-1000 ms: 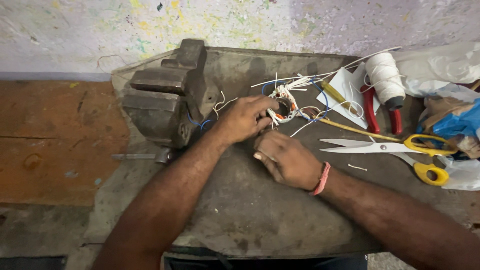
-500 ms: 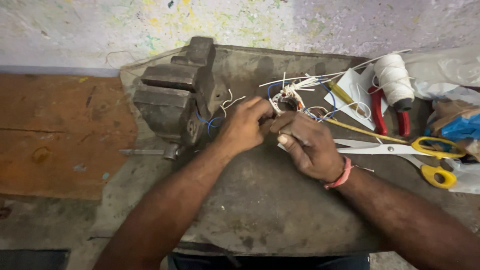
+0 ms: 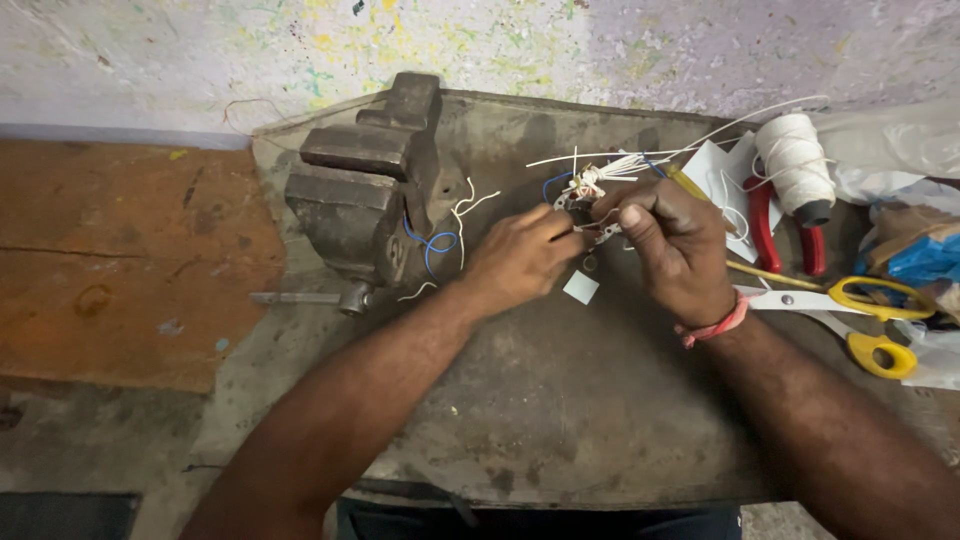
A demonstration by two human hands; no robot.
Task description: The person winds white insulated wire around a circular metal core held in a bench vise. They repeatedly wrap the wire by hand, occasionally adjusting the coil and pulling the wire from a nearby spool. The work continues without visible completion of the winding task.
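A small bundle of white and blue wires sits over the middle of a dark, worn bench. My left hand pinches the bundle from the left, fingers closed on it. From the right, my right hand, with a red band at the wrist, grips the same bundle with fingertips closed. White strands stick up and out behind the fingers. The part of the bundle inside the fingers is hidden. A small pale square scrap lies on the bench just below both hands.
A heavy grey bench vise stands at the left, with loose blue and white wire bits beside it. At the right lie yellow-handled scissors, red-handled pliers, a spool of white thread and plastic bags. A painted wall runs behind.
My right hand has come up from the bench to the wire bundle and closed on it. The left hand stayed on the bundle. The view shifted slightly.
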